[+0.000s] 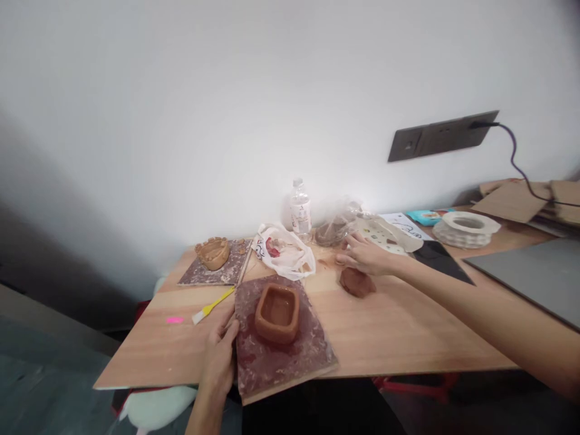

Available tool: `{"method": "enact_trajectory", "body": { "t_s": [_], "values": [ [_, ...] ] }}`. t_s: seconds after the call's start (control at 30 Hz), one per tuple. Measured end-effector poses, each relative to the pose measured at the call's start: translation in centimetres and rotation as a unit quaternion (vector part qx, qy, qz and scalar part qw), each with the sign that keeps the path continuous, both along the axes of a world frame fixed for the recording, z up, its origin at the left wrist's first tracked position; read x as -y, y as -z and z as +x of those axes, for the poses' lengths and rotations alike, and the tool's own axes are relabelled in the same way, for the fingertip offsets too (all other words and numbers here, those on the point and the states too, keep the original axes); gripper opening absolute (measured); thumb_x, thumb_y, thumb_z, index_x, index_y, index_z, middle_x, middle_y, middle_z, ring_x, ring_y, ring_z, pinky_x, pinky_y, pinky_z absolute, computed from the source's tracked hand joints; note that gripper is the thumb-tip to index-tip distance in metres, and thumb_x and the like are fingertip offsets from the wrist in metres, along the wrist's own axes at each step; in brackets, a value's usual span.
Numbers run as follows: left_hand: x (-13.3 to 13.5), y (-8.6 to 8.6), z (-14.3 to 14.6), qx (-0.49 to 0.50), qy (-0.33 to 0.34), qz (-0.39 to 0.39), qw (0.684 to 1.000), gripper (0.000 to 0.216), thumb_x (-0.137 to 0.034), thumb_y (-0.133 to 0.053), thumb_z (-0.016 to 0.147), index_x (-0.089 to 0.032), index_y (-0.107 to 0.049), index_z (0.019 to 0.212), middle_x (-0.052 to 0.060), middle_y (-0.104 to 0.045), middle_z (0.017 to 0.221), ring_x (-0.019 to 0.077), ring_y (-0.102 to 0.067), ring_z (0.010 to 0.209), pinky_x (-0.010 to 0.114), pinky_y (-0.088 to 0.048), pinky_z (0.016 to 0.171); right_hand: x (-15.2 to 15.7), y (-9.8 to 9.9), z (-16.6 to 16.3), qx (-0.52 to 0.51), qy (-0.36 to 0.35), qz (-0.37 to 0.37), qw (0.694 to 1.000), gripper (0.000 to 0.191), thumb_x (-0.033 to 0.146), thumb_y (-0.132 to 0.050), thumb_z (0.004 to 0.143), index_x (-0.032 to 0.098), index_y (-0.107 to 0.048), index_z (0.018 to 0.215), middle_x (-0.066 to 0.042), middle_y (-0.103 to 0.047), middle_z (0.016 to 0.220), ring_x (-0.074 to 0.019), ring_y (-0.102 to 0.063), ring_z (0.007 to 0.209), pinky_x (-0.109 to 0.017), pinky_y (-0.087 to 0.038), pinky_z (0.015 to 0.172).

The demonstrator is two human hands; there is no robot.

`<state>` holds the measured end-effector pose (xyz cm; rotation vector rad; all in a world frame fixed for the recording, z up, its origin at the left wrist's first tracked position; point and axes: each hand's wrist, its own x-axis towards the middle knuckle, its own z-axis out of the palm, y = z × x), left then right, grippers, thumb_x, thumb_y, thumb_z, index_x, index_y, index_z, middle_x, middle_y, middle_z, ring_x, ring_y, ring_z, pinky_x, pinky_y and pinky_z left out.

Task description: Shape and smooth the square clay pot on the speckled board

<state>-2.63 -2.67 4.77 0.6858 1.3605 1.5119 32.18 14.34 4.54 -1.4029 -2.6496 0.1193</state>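
Observation:
A square-walled clay dish (pixel 277 314) with rounded corners sits on a dark, stained board (pixel 312 347) at the table's front edge. My left hand (pixel 220 349) grips that board's left side, its thumb near the top face and the other fingers partly hidden. Over a flat lump of brown clay (pixel 357 283) reaches my right hand (pixel 365 255), fingers stretched toward a clear plastic bag (pixel 347 216) with clay inside. I see nothing held in the right hand; whether its fingertips touch the bag is hard to make out.
Farther left, a second board (pixel 194 275) carries a clay bowl (pixel 212 252). A yellow-handled brush (pixel 214 304) and pink strip (pixel 174 320) lie nearby. Behind are a white plastic bag (pixel 290 254) and a bottle (pixel 301 211). A white ribbed ring (pixel 466 229) and grey panel (pixel 534 275) are rightward.

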Motion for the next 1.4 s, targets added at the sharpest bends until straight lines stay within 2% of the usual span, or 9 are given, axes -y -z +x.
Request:
{"method": "enact_trajectory", "body": {
  "t_s": [0.2, 0.4, 0.5, 0.57, 0.67, 0.8, 0.9, 1.1, 1.4],
  "values": [
    [-0.2, -0.5, 0.5, -0.053, -0.009, 0.036, 0.998, 0.042, -0.032, -0.080, 0.059, -0.016, -0.078, 0.097, 0.012, -0.076, 0.110, 0.0327, -0.054, 0.131, 0.041, -0.035, 0.115, -0.5, 0.6, 0.3, 0.004, 0.010, 0.000, 1.000, 0.063, 0.051, -0.022, 0.101, 0.022, -0.076, 0.086, -0.015, -0.058, 0.106, -0.0312, -0.047, 0.108, -0.048, -0.040, 0.097],
    [-0.4, 0.9, 0.0, -0.017, -0.016, -0.006, 1.000, 0.045, -0.032, -0.078, 0.061, -0.015, -0.076, 0.102, 0.013, -0.076, 0.111, 0.0339, -0.064, 0.117, 0.045, -0.048, 0.104, -0.7, 0.7, 0.6, -0.016, 0.004, 0.014, 1.000, 0.056, 0.050, -0.028, 0.100, 0.023, -0.075, 0.086, -0.014, -0.059, 0.103, -0.0312, -0.049, 0.106, -0.049, -0.041, 0.096],
    [-0.5, 1.7, -0.2, 0.007, -0.032, -0.034, 0.999, 0.045, -0.031, -0.077, 0.061, -0.014, -0.074, 0.103, 0.013, -0.076, 0.108, 0.0338, -0.066, 0.112, 0.045, -0.051, 0.099, 0.4, -0.8, -0.9, -0.101, -0.021, 0.025, 0.994, 0.061, 0.055, -0.025, 0.099, 0.021, -0.075, 0.087, -0.016, -0.060, 0.104, -0.0316, -0.051, 0.106, -0.051, -0.041, 0.097],
    [-0.5, 1.9, -0.2, 0.004, -0.044, -0.036, 0.998, 0.044, -0.031, -0.077, 0.062, -0.014, -0.074, 0.102, 0.013, -0.077, 0.105, 0.0335, -0.067, 0.111, 0.045, -0.051, 0.099, 1.7, -1.7, -2.9, -0.204, -0.040, -0.016, 0.978, 0.066, 0.059, -0.021, 0.099, 0.020, -0.073, 0.104, -0.015, -0.061, 0.106, -0.0287, -0.056, 0.104, -0.048, -0.044, 0.097],
    [-0.4, 1.9, -0.2, -0.013, -0.054, -0.031, 0.998, 0.041, -0.030, -0.075, 0.063, -0.015, -0.074, 0.102, 0.012, -0.077, 0.103, 0.0323, -0.067, 0.112, 0.043, -0.050, 0.100, 3.4, -2.3, -6.8, -0.311, -0.099, -0.131, 0.936, 0.070, 0.063, -0.014, 0.099, 0.022, -0.049, 0.144, -0.013, -0.058, 0.130, -0.0260, -0.057, 0.117, -0.045, -0.044, 0.104],
    [0.1, 2.1, -0.3, -0.003, -0.049, -0.028, 0.998, 0.047, -0.032, -0.077, 0.063, -0.015, -0.073, 0.106, 0.012, -0.076, 0.108, 0.0317, -0.067, 0.112, 0.044, -0.049, 0.101, 2.9, -1.4, -10.9, -0.264, -0.171, -0.133, 0.940, 0.079, 0.071, -0.020, 0.095, 0.023, -0.019, 0.158, -0.010, -0.028, 0.161, -0.0290, -0.020, 0.149, -0.050, -0.017, 0.121],
    [0.3, 2.2, -0.3, -0.006, -0.042, -0.015, 0.999, 0.051, -0.035, -0.078, 0.062, -0.015, -0.072, 0.108, 0.012, -0.075, 0.111, 0.0320, -0.066, 0.114, 0.044, -0.049, 0.102, 0.6, -0.7, -12.6, -0.208, -0.143, -0.124, 0.960, 0.084, 0.071, -0.019, 0.095, 0.018, -0.008, 0.159, -0.011, -0.014, 0.165, -0.0298, -0.009, 0.152, -0.051, -0.012, 0.122],
    [-0.7, 1.4, -0.1, -0.044, -0.010, 0.031, 0.998, 0.048, -0.039, -0.079, 0.060, -0.017, -0.075, 0.103, 0.012, -0.075, 0.115, 0.0328, -0.058, 0.126, 0.043, -0.040, 0.112, -2.3, -1.5, -14.2, -0.179, -0.106, -0.124, 0.970, 0.090, 0.067, -0.027, 0.095, 0.008, -0.002, 0.158, -0.020, -0.017, 0.162, -0.0345, -0.016, 0.150, -0.054, -0.015, 0.121],
    [-5.0, 1.8, -0.8, -0.033, 0.100, -0.001, 0.994, 0.047, -0.032, -0.078, 0.062, -0.016, -0.074, 0.106, 0.014, -0.075, 0.113, 0.0317, -0.065, 0.117, 0.046, -0.043, 0.108, 1.0, -0.3, -11.2, -0.285, -0.065, -0.134, 0.947, 0.088, 0.075, -0.016, 0.092, 0.020, 0.001, 0.159, -0.011, -0.026, 0.161, -0.0304, -0.031, 0.146, -0.049, -0.024, 0.119]
  ]
}}
